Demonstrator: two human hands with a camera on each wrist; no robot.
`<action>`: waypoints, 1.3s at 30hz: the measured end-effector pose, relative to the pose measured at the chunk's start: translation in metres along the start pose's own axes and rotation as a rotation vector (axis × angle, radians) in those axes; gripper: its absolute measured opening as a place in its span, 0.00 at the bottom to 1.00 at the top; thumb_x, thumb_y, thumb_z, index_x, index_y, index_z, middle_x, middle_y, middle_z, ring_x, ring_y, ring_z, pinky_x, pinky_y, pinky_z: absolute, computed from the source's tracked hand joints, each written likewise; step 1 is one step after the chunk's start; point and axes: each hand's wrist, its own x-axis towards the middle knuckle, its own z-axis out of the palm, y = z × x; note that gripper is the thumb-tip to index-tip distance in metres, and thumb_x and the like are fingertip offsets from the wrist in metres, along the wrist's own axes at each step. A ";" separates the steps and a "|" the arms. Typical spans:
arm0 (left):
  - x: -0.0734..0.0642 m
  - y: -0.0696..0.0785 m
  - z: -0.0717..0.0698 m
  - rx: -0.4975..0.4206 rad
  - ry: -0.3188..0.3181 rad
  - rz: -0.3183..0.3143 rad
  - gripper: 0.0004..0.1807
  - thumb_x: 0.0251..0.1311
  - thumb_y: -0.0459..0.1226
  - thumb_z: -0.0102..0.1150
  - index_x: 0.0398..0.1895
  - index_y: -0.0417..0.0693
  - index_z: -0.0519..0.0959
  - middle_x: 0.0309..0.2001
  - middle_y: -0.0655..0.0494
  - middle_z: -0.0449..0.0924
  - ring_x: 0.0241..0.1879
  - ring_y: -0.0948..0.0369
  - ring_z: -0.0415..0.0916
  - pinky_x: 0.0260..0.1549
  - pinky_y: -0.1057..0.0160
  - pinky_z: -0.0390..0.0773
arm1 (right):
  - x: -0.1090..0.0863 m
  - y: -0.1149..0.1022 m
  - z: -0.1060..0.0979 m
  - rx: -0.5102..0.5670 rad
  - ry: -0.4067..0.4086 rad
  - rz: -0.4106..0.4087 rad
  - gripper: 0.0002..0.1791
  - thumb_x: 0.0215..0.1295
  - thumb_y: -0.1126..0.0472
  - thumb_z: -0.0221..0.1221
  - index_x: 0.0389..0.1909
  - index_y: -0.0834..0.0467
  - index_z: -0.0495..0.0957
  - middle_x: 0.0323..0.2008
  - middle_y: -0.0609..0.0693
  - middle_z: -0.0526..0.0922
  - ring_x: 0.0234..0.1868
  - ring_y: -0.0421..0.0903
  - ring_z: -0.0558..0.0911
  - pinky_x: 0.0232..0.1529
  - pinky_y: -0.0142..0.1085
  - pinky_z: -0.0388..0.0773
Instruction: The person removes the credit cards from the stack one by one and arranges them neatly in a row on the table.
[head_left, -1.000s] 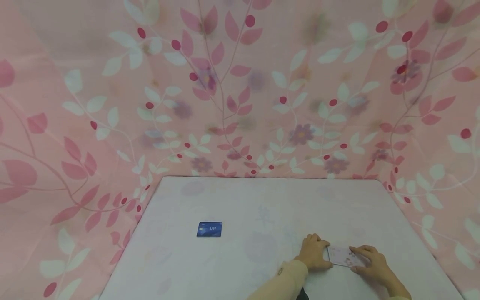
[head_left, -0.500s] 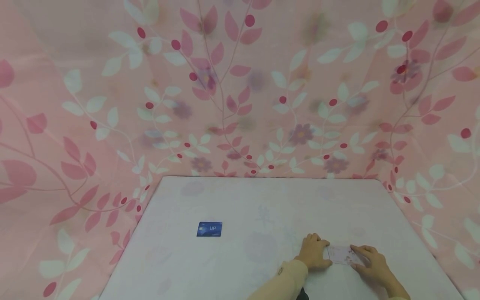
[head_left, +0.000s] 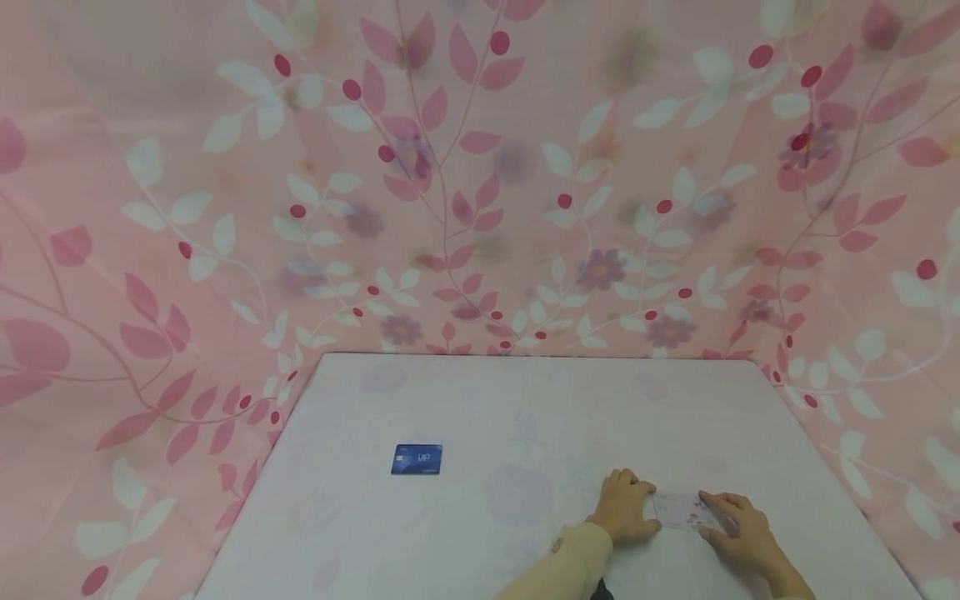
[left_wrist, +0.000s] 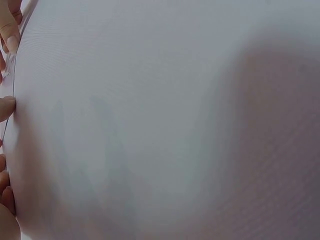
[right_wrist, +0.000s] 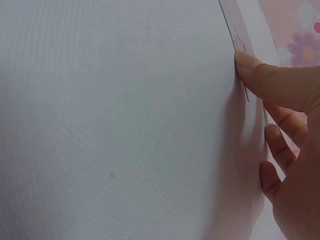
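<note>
Floral backdrop: pink cloth (head_left: pixel 112 250) with leaves, red berries and purple flowers, rising at the left, behind and at the right of the table.
White tabletop: the pale table (head_left: pixel 480 400) bears the blue card and, further right, the two hands' work.
Blue card: marked VIP (head_left: pixel 417 459), lying flat on the left part of the table, well apart from both hands.
Left sleeve: cream cuff (head_left: pixel 566 558), beside a dark thing (head_left: pixel 602 591) cut off by the lower edge.
Left hand: the left hand (head_left: pixel 624 507) pinches the left end of the pale card, thumb at the near corner, fingers at the far one.
Pale card: thin, with a small printed pattern (head_left: pixel 675 511), between the hands at the near right of the table; card or clear sleeve holding something, I cannot tell.
Right hand: the right hand (head_left: pixel 742 533) grips its right end, thumb on the near edge, forefinger at the far edge.
</note>
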 end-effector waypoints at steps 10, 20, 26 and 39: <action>0.003 -0.019 0.003 -0.207 0.016 0.085 0.30 0.45 0.51 0.67 0.54 0.56 0.77 0.37 0.65 0.72 0.36 0.73 0.63 0.37 0.78 0.64 | -0.006 0.000 0.004 0.079 0.081 0.081 0.35 0.51 0.58 0.67 0.57 0.73 0.68 0.51 0.77 0.69 0.52 0.73 0.67 0.48 0.69 0.63; -0.011 -0.036 -0.018 -0.403 0.085 0.145 0.28 0.46 0.44 0.70 0.52 0.43 0.77 0.44 0.57 0.80 0.43 0.70 0.74 0.43 0.81 0.69 | -0.007 -0.015 0.009 0.069 0.395 0.080 0.27 0.50 0.61 0.69 0.48 0.72 0.74 0.39 0.68 0.80 0.35 0.39 0.79 0.32 0.31 0.78; -0.018 -0.040 -0.024 -0.437 0.113 0.153 0.25 0.47 0.42 0.70 0.49 0.41 0.78 0.45 0.56 0.82 0.45 0.68 0.77 0.47 0.78 0.70 | -0.009 -0.029 0.008 0.177 0.421 0.106 0.25 0.54 0.59 0.67 0.47 0.72 0.76 0.39 0.67 0.81 0.35 0.16 0.65 0.31 0.14 0.65; -0.021 -0.045 -0.031 -0.471 0.191 0.198 0.21 0.46 0.39 0.71 0.44 0.39 0.81 0.41 0.54 0.84 0.42 0.68 0.79 0.43 0.80 0.71 | -0.005 -0.055 0.013 0.213 0.405 0.102 0.25 0.50 0.58 0.70 0.46 0.69 0.77 0.41 0.64 0.82 0.36 0.18 0.68 0.35 0.14 0.64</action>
